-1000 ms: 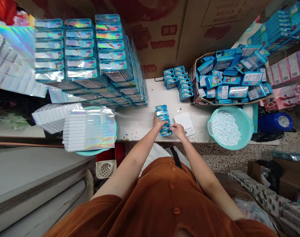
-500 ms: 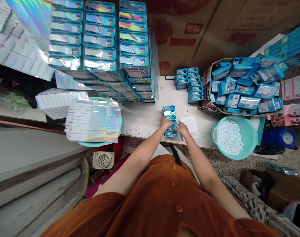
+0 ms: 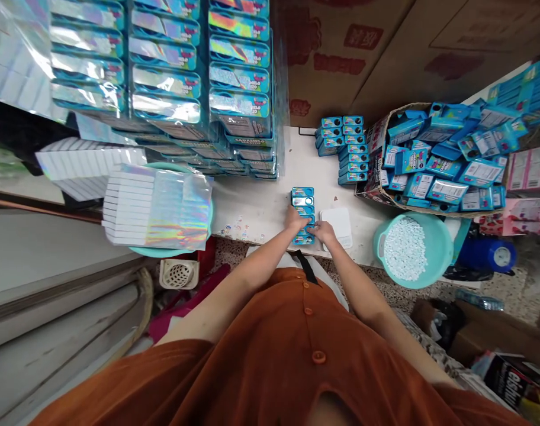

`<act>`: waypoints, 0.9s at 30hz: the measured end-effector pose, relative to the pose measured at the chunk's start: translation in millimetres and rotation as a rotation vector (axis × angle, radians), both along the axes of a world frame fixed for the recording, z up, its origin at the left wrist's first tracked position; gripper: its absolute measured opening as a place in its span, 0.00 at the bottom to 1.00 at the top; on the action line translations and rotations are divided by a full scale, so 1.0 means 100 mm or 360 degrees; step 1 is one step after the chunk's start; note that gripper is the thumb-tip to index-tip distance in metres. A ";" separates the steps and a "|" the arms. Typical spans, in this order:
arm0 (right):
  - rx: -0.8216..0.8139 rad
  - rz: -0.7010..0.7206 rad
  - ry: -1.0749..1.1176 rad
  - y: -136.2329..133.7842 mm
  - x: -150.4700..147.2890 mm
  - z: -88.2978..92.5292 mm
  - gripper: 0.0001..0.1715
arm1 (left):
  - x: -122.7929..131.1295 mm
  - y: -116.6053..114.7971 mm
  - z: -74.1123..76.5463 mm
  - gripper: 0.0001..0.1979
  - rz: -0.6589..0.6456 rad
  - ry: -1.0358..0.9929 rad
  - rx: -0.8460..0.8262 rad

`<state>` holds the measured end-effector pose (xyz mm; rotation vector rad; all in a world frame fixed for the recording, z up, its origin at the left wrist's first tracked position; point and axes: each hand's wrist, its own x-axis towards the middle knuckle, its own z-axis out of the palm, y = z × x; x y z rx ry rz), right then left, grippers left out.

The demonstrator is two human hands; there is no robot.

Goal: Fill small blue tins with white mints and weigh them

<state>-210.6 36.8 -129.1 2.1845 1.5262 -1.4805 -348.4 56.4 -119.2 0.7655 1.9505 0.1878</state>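
A short row of small blue candy boxes (image 3: 302, 193) stands on the white table in front of me; one box in it shows a white or silvery top. My left hand (image 3: 295, 219) reaches over the row from the left, its fingers closed on one of the boxes. From the right, my right hand (image 3: 324, 231) pinches at the edge of a box in the same row, fingertips close to those of the left. The fingers partly cover the boxes between them. Just right of the row lies a flat white square object (image 3: 337, 226).
Stacked blue boxes (image 3: 353, 157) stand further back. A carton (image 3: 372, 154) heaped with blue boxes is at right, above a turquoise basin (image 3: 443, 254) of white pellets. Tall plastic-wrapped stacks (image 3: 238, 106) rise at left, near shiny sheets (image 3: 158, 207) on another basin.
My view has shifted slightly, so the surroundings sit a little differently in frame. Both hands stay at the same row of boxes, with hardly any movement of the fingers.
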 end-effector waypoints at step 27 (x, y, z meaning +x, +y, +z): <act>-0.0082 -0.0129 0.0893 0.39 0.11 0.07 0.19 | -0.04 0.00 -0.01 0.34 0.0095 -0.0063 0.0041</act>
